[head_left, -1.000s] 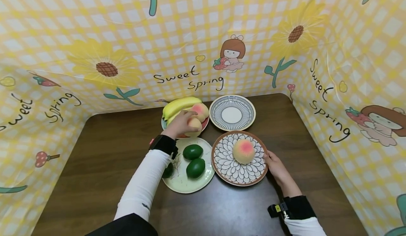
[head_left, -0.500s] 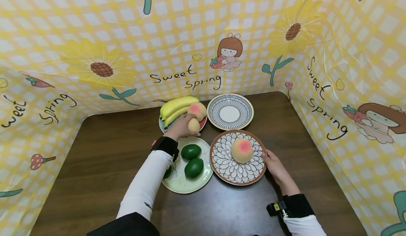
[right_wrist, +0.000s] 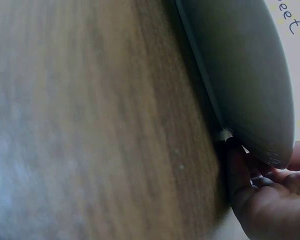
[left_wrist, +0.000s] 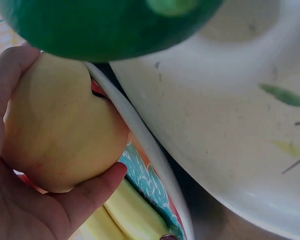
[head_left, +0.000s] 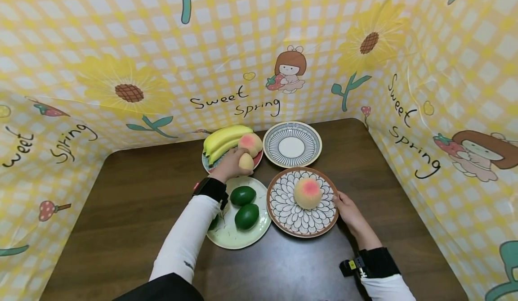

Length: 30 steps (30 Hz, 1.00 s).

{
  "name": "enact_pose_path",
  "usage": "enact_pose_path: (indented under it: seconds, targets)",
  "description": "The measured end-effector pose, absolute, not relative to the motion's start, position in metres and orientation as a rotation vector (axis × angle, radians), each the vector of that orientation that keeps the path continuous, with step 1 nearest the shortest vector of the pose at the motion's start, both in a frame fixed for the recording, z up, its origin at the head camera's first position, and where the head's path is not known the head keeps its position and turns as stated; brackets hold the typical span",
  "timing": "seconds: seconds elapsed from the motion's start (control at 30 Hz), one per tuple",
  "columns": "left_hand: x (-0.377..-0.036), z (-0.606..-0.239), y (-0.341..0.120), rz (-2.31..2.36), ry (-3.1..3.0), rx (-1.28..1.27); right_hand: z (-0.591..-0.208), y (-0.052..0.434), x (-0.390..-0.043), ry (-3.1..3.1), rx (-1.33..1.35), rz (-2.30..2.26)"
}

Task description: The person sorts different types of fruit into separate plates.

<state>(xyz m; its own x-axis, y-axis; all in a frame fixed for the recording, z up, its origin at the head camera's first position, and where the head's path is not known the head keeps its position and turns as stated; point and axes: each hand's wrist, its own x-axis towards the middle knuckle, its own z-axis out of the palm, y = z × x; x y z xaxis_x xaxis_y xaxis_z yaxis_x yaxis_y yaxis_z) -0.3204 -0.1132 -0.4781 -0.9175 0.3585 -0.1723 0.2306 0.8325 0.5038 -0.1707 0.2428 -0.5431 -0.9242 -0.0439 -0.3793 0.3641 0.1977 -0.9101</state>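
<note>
My left hand (head_left: 228,165) grips a peach (head_left: 246,162) over the colourful plate (head_left: 259,158) at the back left. In the left wrist view, thumb and fingers curl round this peach (left_wrist: 65,125). Beside it on that plate lie bananas (head_left: 226,140) and another peach (head_left: 250,143). My right hand (head_left: 350,213) holds the right edge of a brown-rimmed, petal-patterned plate (head_left: 283,215), which bears one peach (head_left: 308,193). From the right wrist, the fingers (right_wrist: 240,170) are seen at the underside and rim of this plate (right_wrist: 245,75).
A pale green plate (head_left: 236,242) with green avocado-like fruits (head_left: 247,216) stands under my left forearm, touching or nearly touching the brown-rimmed plate. A blue-striped plate (head_left: 292,146) stands at the back. Patterned cloth (head_left: 162,67) walls the brown table (head_left: 121,202).
My left hand has closed more around the front peach, its fingers shifting to the near side. The right hand stays on the plate's edge. The head view has shifted slightly.
</note>
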Motion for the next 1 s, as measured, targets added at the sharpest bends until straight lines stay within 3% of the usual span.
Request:
enact_pose_path:
  seconds: [0.53, 0.73, 1.0]
  targets:
    - [-0.3, -0.441, -0.093, 0.812, 2.803, 0.553, -0.543, 0.242, -0.17, 2.147, 0.31, -1.779]
    - [-0.272, -0.429, -0.064, 0.818, 2.814, 0.707, -0.543, 0.241, -0.17, 2.151, 0.31, -1.781]
    - [-0.214, -0.446, -0.019, 0.868, 2.719, 0.864, -0.542, 0.243, -0.17, 2.143, 0.318, -1.779]
